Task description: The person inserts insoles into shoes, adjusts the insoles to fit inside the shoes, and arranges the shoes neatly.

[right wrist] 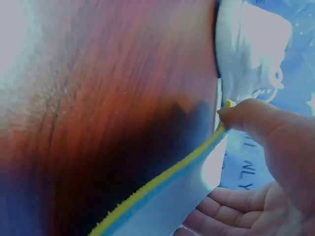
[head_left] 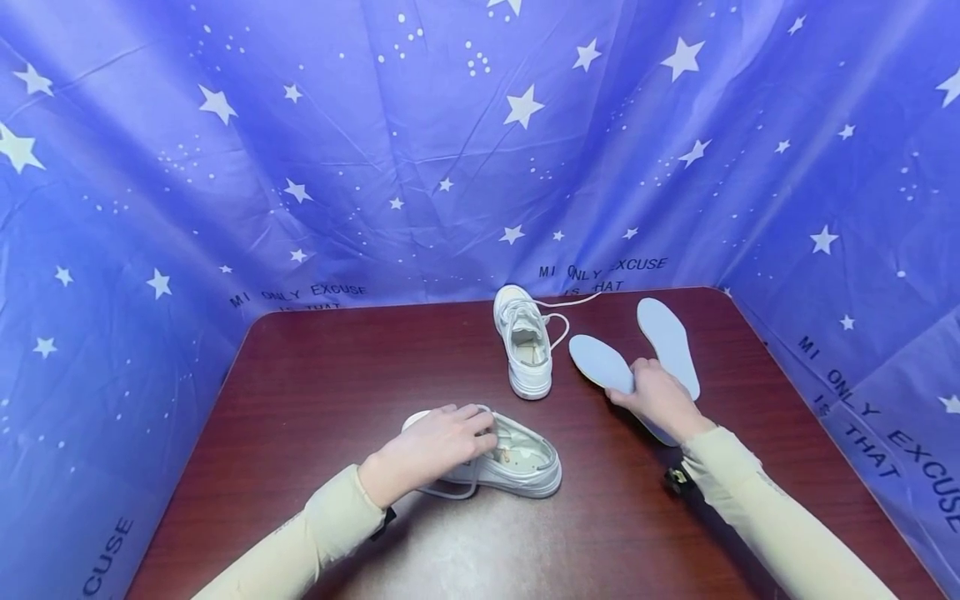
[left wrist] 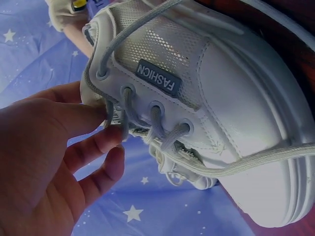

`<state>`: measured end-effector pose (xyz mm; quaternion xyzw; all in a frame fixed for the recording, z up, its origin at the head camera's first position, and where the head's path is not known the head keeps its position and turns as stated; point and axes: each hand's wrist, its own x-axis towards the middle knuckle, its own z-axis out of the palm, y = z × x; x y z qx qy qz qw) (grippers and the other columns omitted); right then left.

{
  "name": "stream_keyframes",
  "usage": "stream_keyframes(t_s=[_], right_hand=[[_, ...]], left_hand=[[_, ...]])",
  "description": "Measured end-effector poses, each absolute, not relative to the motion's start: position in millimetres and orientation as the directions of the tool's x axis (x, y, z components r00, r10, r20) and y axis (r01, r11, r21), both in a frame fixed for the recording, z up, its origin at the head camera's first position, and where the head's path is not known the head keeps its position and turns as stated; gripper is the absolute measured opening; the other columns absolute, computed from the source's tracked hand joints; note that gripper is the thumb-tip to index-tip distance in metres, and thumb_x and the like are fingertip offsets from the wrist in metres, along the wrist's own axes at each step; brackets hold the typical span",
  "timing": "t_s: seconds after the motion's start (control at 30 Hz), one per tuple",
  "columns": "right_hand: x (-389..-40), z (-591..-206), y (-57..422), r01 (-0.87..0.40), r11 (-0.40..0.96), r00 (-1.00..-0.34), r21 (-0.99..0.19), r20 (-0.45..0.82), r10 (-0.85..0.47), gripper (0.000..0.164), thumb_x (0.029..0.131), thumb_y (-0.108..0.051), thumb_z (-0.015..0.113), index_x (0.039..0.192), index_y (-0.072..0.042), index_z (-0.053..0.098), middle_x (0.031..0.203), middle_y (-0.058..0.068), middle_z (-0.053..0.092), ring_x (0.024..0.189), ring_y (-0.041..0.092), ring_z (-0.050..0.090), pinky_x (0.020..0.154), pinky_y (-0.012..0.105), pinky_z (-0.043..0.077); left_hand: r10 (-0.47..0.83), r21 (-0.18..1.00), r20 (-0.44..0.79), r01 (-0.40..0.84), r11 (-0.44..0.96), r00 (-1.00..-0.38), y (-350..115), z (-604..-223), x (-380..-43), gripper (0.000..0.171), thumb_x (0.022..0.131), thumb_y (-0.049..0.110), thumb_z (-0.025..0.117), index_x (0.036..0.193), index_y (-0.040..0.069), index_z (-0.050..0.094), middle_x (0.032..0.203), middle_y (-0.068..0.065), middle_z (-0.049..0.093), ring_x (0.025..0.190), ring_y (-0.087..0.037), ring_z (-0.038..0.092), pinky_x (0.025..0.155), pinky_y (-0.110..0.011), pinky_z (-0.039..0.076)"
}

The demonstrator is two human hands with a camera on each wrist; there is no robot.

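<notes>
A white lace-up shoe [head_left: 536,482] lies on the table with its heel to the right. My left hand [head_left: 431,442] grips it by the tongue and laces, thumb and fingers pinching at the opening in the left wrist view. That view also shows its mesh side and a grey label [left wrist: 158,78]. My right hand [head_left: 662,398] pinches a white insole [head_left: 600,360] by its edge; the right wrist view shows the insole's yellow rim [right wrist: 162,177] tilted over the table. A second insole [head_left: 666,332] lies flat just behind the right hand.
Another white shoe [head_left: 531,382] stands farther back, toe toward the curtain, with its loose lace [head_left: 562,304] trailing right. The dark red wooden table [head_left: 360,367] ends at a blue star-patterned curtain [head_left: 420,150] at the back and sides.
</notes>
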<state>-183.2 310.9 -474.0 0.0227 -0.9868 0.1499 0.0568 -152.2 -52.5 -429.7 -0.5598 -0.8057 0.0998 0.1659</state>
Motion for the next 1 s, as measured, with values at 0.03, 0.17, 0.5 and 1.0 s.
stream_keyframes(t_s=[0.03, 0.17, 0.5, 1.0], right_hand=[[-180, -473, 311, -0.072, 0.951, -0.991, -0.3, 0.129, -0.035, 0.047, 0.074, -0.037, 0.072, 0.088, 0.005, 0.057, 0.08, 0.02, 0.056, 0.069, 0.033, 0.056, 0.06, 0.051, 0.048], [-166, -465, 309, -0.153, 0.94, -0.977, -0.304, 0.189, -0.098, 0.049, 0.074, -0.035, 0.074, 0.096, 0.007, 0.059, 0.082, 0.018, 0.059, 0.071, 0.029, 0.055, 0.061, 0.048, 0.049], [-137, -433, 298, -0.348, 0.911, -0.909, -0.223, 0.317, -0.269, 0.051, 0.074, -0.032, 0.075, 0.106, 0.005, 0.061, 0.093, 0.017, 0.066, 0.08, 0.028, 0.06, 0.068, 0.048, 0.051], [-124, -410, 291, -0.654, 0.751, -0.719, -0.087, 0.38, -0.582, 0.053, 0.069, -0.035, 0.078, 0.11, -0.003, 0.065, 0.095, 0.002, 0.067, 0.083, 0.013, 0.058, 0.068, 0.038, 0.046]], left_hand=[[0.935, -0.346, 0.153, 0.869, 0.354, -0.32, -52, -429, -152, 0.011, 0.086, 0.02, 0.061, 0.095, 0.024, 0.065, 0.1, 0.008, 0.058, 0.096, -0.011, 0.054, 0.063, -0.024, 0.047], [0.934, -0.34, 0.146, 0.87, 0.357, -0.326, -51, -428, -152, 0.012, 0.087, 0.019, 0.06, 0.096, 0.025, 0.065, 0.102, 0.009, 0.059, 0.098, -0.011, 0.054, 0.066, -0.024, 0.048], [0.931, -0.262, 0.192, 0.898, 0.353, -0.31, -43, -431, -153, 0.011, 0.088, 0.015, 0.06, 0.096, 0.022, 0.063, 0.101, 0.008, 0.058, 0.093, -0.012, 0.052, 0.066, -0.025, 0.044], [0.925, -0.035, 0.235, 0.948, 0.316, -0.3, -43, -427, -156, 0.008, 0.082, 0.012, 0.065, 0.089, 0.015, 0.062, 0.095, 0.003, 0.057, 0.093, -0.014, 0.054, 0.073, -0.026, 0.053]])
